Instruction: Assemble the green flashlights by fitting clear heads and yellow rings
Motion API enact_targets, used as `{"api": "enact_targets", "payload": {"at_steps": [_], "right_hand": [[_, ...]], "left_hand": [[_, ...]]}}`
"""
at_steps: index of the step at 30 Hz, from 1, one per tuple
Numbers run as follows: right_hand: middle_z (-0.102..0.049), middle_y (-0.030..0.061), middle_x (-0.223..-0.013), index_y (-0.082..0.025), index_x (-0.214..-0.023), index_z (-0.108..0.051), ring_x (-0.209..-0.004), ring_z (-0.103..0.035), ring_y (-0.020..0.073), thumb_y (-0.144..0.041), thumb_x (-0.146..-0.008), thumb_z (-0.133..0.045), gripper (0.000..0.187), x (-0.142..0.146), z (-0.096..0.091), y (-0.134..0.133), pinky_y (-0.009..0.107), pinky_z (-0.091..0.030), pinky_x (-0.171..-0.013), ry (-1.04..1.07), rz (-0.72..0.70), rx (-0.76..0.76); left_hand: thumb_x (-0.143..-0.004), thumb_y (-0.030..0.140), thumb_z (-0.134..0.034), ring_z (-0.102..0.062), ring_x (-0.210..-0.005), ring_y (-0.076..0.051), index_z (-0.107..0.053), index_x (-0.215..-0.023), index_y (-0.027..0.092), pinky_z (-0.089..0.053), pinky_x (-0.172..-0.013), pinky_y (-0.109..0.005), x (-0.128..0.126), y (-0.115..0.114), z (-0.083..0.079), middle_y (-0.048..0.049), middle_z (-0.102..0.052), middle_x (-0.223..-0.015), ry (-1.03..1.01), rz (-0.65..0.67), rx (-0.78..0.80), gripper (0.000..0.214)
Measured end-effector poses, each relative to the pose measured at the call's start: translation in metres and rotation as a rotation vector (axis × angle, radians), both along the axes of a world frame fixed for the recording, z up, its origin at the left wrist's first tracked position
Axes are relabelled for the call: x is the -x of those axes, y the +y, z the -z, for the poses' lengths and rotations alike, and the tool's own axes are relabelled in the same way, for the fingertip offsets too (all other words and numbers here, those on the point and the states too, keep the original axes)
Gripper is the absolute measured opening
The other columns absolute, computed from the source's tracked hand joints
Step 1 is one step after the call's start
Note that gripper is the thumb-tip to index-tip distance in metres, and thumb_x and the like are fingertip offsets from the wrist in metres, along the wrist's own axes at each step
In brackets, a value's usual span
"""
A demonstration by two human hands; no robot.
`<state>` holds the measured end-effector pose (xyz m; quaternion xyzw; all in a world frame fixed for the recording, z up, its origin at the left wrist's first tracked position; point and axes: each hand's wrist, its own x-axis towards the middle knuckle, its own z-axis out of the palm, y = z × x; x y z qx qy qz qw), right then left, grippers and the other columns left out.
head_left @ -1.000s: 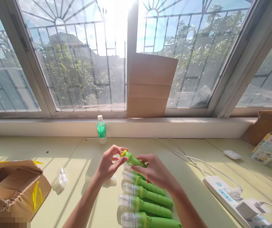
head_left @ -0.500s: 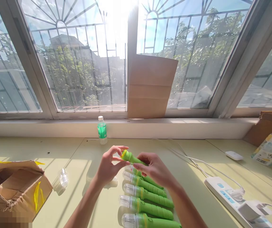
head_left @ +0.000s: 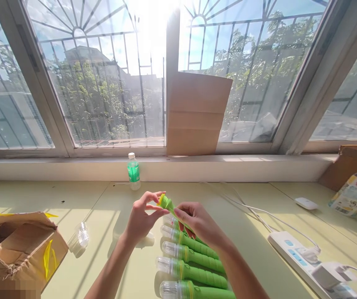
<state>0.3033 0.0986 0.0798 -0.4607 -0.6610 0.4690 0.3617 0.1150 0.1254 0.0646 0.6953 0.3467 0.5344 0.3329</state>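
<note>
A green handle piece (head_left: 167,203) is held between both hands above the pale green table (head_left: 110,216). My right hand (head_left: 197,222) is closed round its shaft. My left hand (head_left: 143,216) pinches its yellow-ringed tip with thumb and fingers. Below the hands lies a row of several finished green handles with clear caps (head_left: 187,270), side by side, caps to the left. A small clear cap (head_left: 149,237) lies under my left wrist.
An open cardboard box (head_left: 19,249) sits at the left, with a stack of clear caps (head_left: 79,238) beside it. A small green bottle (head_left: 133,171) stands by the sill. A power strip (head_left: 293,254), cables, a white mouse (head_left: 305,203) and a packet (head_left: 354,192) lie at the right.
The held green handle has tilted more upright, its tip raised slightly. My right hand's grip has shifted along the shaft. The left hand keeps its pinch on the tip.
</note>
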Motion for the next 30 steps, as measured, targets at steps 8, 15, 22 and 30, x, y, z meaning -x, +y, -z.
{"api": "enact_targets", "payload": {"at_steps": [8, 15, 22, 30], "right_hand": [[-0.049, -0.0084, -0.058, -0.022, -0.084, -0.050, -0.041, -0.050, 0.0097, -0.038, -0.078, -0.066, 0.024, 0.002, -0.005, -0.007, 0.019, -0.036, -0.035, 0.117, -0.058, 0.048], [-0.056, -0.0012, -0.065, -0.015, -0.073, -0.059, -0.054, -0.049, 0.0095, -0.039, -0.087, -0.056, 0.027, 0.004, -0.009, -0.004, 0.021, -0.040, -0.051, 0.085, -0.060, -0.103], [-0.059, -0.0064, -0.063, -0.022, -0.098, -0.051, -0.034, -0.032, 0.0036, -0.036, -0.081, -0.065, 0.026, 0.000, 0.001, -0.003, 0.016, -0.023, -0.031, 0.237, -0.137, 0.101], [-0.059, -0.0025, -0.070, -0.018, -0.082, -0.056, -0.056, -0.056, 0.0111, -0.038, -0.080, -0.068, 0.023, -0.003, 0.000, 0.006, 0.023, -0.047, -0.053, 0.218, -0.080, 0.007]], "left_hand": [[-0.072, 0.023, -0.075, -0.065, -0.102, -0.020, -0.051, -0.089, 0.022, -0.061, -0.078, -0.037, -0.002, -0.005, -0.005, -0.0057, -0.066, -0.117, -0.005, -0.010, -0.091, 0.029], [-0.079, 0.024, -0.069, -0.067, -0.096, -0.018, -0.053, -0.088, 0.022, -0.060, -0.080, -0.037, -0.008, -0.001, 0.011, -0.0041, -0.066, -0.116, 0.020, -0.167, -0.197, 0.019], [-0.075, 0.022, -0.073, -0.065, -0.102, -0.020, -0.051, -0.096, 0.022, -0.060, -0.079, -0.036, -0.004, 0.000, 0.004, -0.0065, -0.063, -0.122, 0.112, -0.032, -0.184, 0.030], [-0.083, 0.014, -0.063, -0.063, -0.104, -0.017, -0.053, -0.094, 0.022, -0.058, -0.081, -0.033, -0.002, 0.003, 0.011, -0.0058, -0.064, -0.118, 0.172, -0.147, -0.426, 0.016]]}}
